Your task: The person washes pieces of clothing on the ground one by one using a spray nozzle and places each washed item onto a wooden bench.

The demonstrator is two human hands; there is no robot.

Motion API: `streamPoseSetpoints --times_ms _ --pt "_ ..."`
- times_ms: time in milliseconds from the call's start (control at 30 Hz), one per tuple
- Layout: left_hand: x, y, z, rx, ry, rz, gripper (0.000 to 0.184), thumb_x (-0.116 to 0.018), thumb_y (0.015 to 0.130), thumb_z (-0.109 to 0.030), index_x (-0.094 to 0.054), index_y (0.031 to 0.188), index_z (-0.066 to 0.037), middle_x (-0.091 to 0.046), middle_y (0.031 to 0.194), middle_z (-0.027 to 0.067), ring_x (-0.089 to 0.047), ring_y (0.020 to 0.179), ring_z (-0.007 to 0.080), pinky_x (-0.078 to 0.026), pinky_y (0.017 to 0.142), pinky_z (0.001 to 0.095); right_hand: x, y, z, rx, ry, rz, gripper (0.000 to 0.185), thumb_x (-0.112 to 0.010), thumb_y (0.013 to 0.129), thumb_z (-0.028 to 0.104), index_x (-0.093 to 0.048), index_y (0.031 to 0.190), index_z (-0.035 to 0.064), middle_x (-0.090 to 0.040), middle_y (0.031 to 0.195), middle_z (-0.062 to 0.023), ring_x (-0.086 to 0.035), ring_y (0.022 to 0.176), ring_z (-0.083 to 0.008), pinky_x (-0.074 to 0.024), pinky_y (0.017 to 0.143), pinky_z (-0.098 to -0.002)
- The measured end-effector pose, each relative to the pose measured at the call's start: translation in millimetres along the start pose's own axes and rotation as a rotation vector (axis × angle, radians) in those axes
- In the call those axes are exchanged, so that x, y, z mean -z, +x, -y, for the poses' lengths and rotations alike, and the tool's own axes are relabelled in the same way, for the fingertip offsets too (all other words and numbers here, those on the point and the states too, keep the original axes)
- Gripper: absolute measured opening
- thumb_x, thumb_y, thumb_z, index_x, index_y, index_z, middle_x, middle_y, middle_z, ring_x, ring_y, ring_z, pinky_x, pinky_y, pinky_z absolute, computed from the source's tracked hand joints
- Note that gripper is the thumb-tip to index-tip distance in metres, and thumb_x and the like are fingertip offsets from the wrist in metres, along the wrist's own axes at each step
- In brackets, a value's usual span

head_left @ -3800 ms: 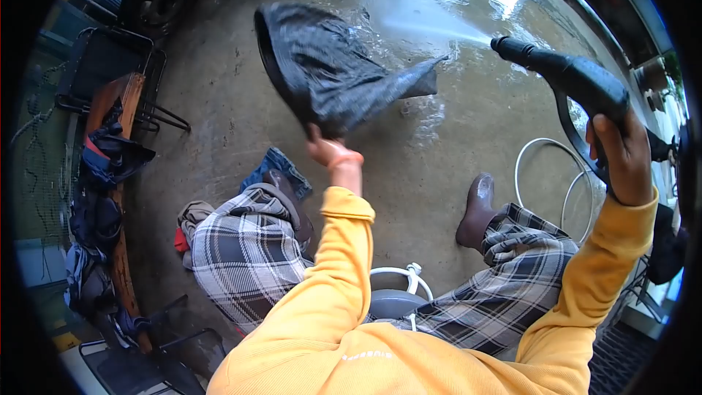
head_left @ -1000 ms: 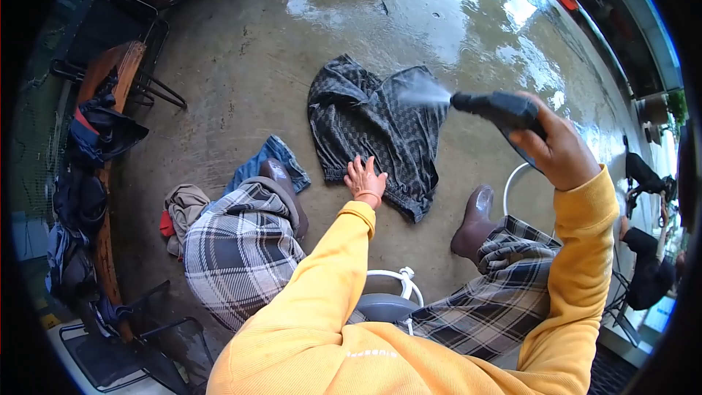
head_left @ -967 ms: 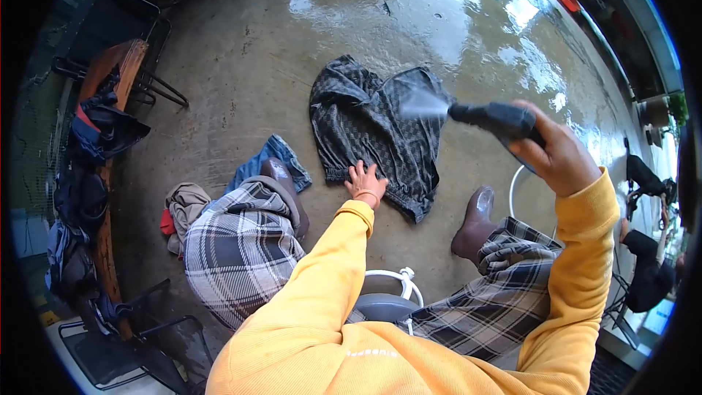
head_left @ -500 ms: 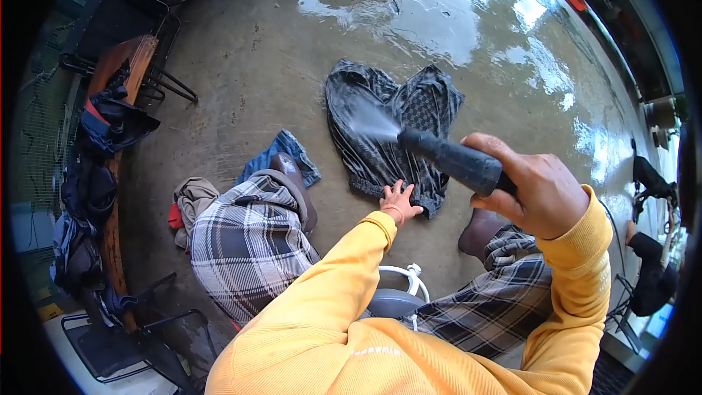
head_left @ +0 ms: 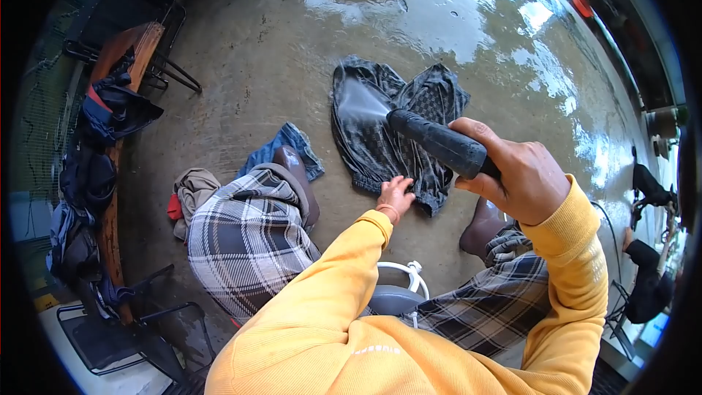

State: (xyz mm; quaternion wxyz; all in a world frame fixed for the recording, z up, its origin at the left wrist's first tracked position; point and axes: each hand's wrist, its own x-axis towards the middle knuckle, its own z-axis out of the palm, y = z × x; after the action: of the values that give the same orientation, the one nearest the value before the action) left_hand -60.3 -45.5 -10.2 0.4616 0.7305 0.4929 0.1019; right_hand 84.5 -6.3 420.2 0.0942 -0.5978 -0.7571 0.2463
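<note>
My right hand (head_left: 523,175) is wrapped round a black spray nozzle (head_left: 439,143), which points left over the garment. A white mist of water (head_left: 363,104) leaves its tip and hits the cloth. Dark patterned shorts (head_left: 358,135), wet and shiny, lie spread on the wet concrete floor, with the waistband toward me. At that waistband is my left hand (head_left: 395,194), its fingers slightly bent and apart, touching or just above the fabric. Part of the shorts is hidden behind the nozzle.
Blue denim (head_left: 278,148) and a beige garment (head_left: 197,194) lie by my left leg. A wooden bench (head_left: 139,58) with dark clothes and black metal chairs (head_left: 110,336) stand at left. Puddles (head_left: 439,0) cover the far floor. A black hose (head_left: 610,227) runs at right.
The nozzle has shifted slightly left and up, spraying the left leg of the shorts. My left hand's fingers, spread flat before, are now more bent and closer together at the waistband.
</note>
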Motion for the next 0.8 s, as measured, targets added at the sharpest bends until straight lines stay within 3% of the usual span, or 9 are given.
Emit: streamPoseSetpoints --times_ms 33,100,233,367,400,500,600,700,800 --pt "3.9 4.0 5.8 -0.011 -0.258 -0.213 0.033 -0.068 0.081 -0.013 -0.066 0.113 -0.016 -0.056 0.125 0.0086 -0.051 0.118 0.0327 -0.045 0.100 0.0392 2.4 -0.4 1.1 0.002 -0.002 0.002 0.054 -0.068 0.087 0.034 -0.045 0.132 0.0123 -0.068 0.084 -0.0181 -0.067 0.076 -0.0382 -0.0513 0.065 -0.0439" --pt "10.4 2.3 23.5 0.098 -0.052 -0.564 0.028 -0.068 0.080 -0.010 -0.066 0.106 -0.019 -0.055 0.117 0.0066 -0.054 0.109 0.0308 -0.046 0.092 0.0410 9.7 -0.7 3.4 -0.137 -0.077 0.161 0.054 -0.067 0.088 0.037 -0.046 0.131 0.0121 -0.068 0.082 -0.0182 -0.067 0.076 -0.0382 -0.0516 0.065 -0.0437" --pt "30.4 18.6 33.8 0.564 0.208 -0.838 0.060 -0.074 0.077 -0.019 -0.049 0.131 -0.024 -0.052 0.124 0.0063 -0.048 0.117 0.0296 -0.041 0.095 0.0454 18.1 -0.4 -4.9 -0.270 -0.157 0.377 0.054 -0.067 0.088 0.039 -0.047 0.131 0.0124 -0.067 0.080 -0.0182 -0.067 0.074 -0.0381 -0.0510 0.064 -0.0444" --pt "40.7 34.3 38.7 0.707 0.154 -0.555 0.067 -0.071 0.079 -0.014 -0.041 0.138 -0.024 -0.054 0.125 0.0111 -0.051 0.117 0.0324 -0.042 0.095 0.0461 15.1 0.1 -14.7 -0.240 -0.046 0.154 0.052 -0.068 0.088 0.036 -0.048 0.131 0.0151 -0.065 0.075 -0.0159 -0.066 0.068 -0.0365 -0.0497 0.064 -0.0443" --pt "37.9 38.6 43.4 0.655 0.038 -0.598 0.067 -0.068 0.079 -0.010 -0.040 0.138 -0.023 -0.055 0.123 0.0130 -0.052 0.115 0.0341 -0.043 0.094 0.0464 14.4 0.5 -15.7 -0.195 -0.011 0.023 0.052 -0.067 0.089 0.039 -0.047 0.130 0.0153 -0.066 0.076 -0.0171 -0.066 0.069 -0.0375 -0.0506 0.063 -0.0442" --pt "23.2 45.8 49.7 0.587 -0.136 -0.709 0.064 -0.058 0.080 0.001 -0.040 0.139 -0.019 -0.056 0.122 0.0170 -0.056 0.112 0.0391 -0.043 0.095 0.0480 22.3 -1.4 -9.7 -0.150 0.055 0.099 0.053 -0.068 0.088 0.039 -0.047 0.130 0.0154 -0.065 0.074 -0.0171 -0.066 0.068 -0.0376 -0.0507 0.062 -0.0437" --pt "36.4 45.1 30.7 0.779 -0.486 -0.846 0.062 -0.053 0.080 0.006 -0.041 0.137 -0.014 -0.050 0.135 0.0234 -0.049 0.124 0.0415 -0.039 0.104 0.0458 21.4 -2.6 -3.2 -0.121 0.000 0.235 0.055 -0.068 0.087 0.040 -0.047 0.131 0.0135 -0.066 0.076 -0.0187 -0.066 0.068 -0.0386 -0.0511 0.063 -0.0440" --pt "21.4 55.0 67.3 0.808 -0.568 -0.965 0.062 -0.053 0.079 0.007 -0.043 0.137 -0.012 -0.050 0.136 0.0233 -0.049 0.124 0.0412 -0.040 0.103 0.0441 10.9 -3.0 -5.6 -0.089 0.000 0.270 0.056 -0.069 0.087 0.039 -0.047 0.131 0.0121 -0.067 0.078 -0.0197 -0.066 0.070 -0.0392 -0.0518 0.064 -0.0441" --pt "17.8 51.3 56.1 0.554 -0.359 -0.936 0.057 -0.052 0.076 0.006 -0.054 0.130 -0.011 -0.056 0.116 0.0192 -0.054 0.109 0.0385 -0.044 0.094 0.0441 6.8 -8.7 -9.7 0.015 0.064 -0.017 0.057 -0.070 0.086 0.037 -0.046 0.132 0.0121 -0.067 0.076 -0.0180 -0.066 0.070 -0.0384 -0.0522 0.065 -0.0430"
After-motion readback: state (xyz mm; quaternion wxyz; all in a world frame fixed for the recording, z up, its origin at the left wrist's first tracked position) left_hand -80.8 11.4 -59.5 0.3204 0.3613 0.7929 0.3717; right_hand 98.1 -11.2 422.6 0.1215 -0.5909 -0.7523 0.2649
